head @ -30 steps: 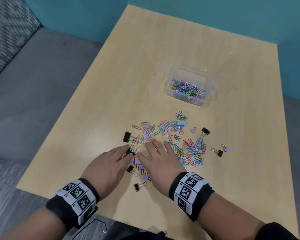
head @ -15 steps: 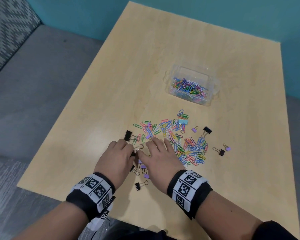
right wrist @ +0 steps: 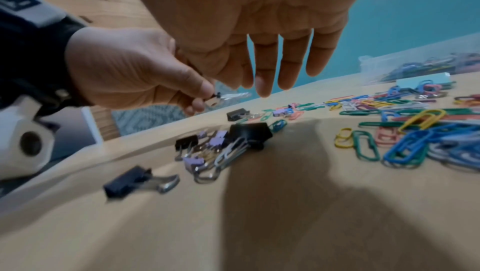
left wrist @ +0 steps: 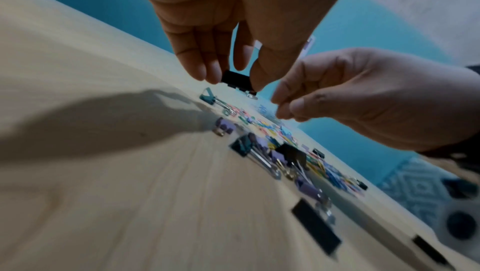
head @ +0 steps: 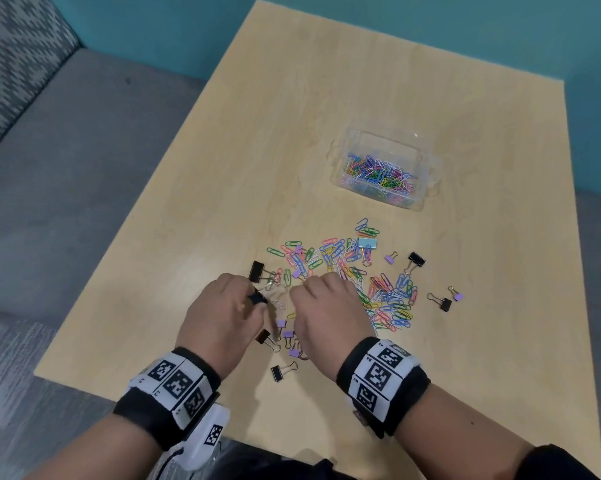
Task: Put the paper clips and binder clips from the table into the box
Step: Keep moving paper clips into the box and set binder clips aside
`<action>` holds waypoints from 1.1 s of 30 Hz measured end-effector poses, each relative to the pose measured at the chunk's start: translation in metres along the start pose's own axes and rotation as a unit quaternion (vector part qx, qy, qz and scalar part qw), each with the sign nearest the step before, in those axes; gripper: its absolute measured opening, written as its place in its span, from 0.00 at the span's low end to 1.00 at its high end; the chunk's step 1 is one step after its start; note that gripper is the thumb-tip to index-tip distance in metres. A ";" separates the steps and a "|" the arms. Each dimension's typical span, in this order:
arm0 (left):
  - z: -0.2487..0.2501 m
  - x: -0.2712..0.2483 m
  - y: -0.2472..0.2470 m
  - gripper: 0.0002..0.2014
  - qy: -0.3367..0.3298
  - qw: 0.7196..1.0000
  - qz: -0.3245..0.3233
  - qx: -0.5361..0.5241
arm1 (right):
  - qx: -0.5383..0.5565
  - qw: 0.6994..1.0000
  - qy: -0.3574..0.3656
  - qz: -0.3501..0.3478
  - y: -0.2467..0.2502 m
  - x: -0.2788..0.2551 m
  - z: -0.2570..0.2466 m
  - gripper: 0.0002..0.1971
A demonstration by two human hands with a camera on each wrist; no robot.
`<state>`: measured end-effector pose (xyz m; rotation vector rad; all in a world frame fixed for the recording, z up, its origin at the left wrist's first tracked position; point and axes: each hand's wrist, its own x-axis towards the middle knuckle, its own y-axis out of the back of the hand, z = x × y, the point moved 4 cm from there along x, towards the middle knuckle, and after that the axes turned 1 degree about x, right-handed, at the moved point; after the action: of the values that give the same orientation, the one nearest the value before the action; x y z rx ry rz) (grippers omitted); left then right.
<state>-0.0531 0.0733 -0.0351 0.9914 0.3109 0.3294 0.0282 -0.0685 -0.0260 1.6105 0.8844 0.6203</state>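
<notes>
Left hand raised, pinching black binder clip, right hand hovering, fingers loose.

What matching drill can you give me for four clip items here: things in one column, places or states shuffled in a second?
Things:
1. black binder clip
2. light blue binder clip
3. box
4. lone green paper clip

Places or states:
A. holds coloured paper clips
B. at the pile's left edge
C. pinched by the left hand
D. at the pile's far side, near the box

Pairs: 1-C, 2-D, 3-A, 4-B
</notes>
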 end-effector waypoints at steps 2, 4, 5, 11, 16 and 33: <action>-0.011 0.000 0.002 0.05 0.020 0.999 -0.005 0.033 | -0.001 1.000 -0.011 -0.010 -0.001 -0.002 0.005 0.08; -0.019 -0.004 -0.001 0.05 0.011 0.997 -0.028 0.071 | -0.020 0.998 0.030 -0.057 -0.010 -0.005 0.002 0.14; -0.021 -0.007 -0.003 0.05 0.000 0.995 -0.040 0.088 | -0.030 0.995 0.055 -0.081 -0.016 -0.007 -0.001 0.17; -0.004 -0.016 -0.005 0.12 -0.097 0.984 -0.038 0.146 | -0.039 0.993 0.018 -0.110 -0.024 -0.009 0.002 0.26; 0.012 0.002 -0.013 0.18 -0.114 0.982 -0.042 0.146 | -0.044 0.994 -0.021 -0.093 -0.015 -0.020 0.021 0.24; -0.015 0.041 -0.001 0.03 -0.031 0.986 -0.028 0.163 | -0.041 0.985 0.083 -0.148 -0.032 0.004 -0.014 0.36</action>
<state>-0.0222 0.1009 -0.0475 1.3099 0.3426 0.1988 0.0124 -0.0542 -0.0541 1.3335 1.1799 0.5766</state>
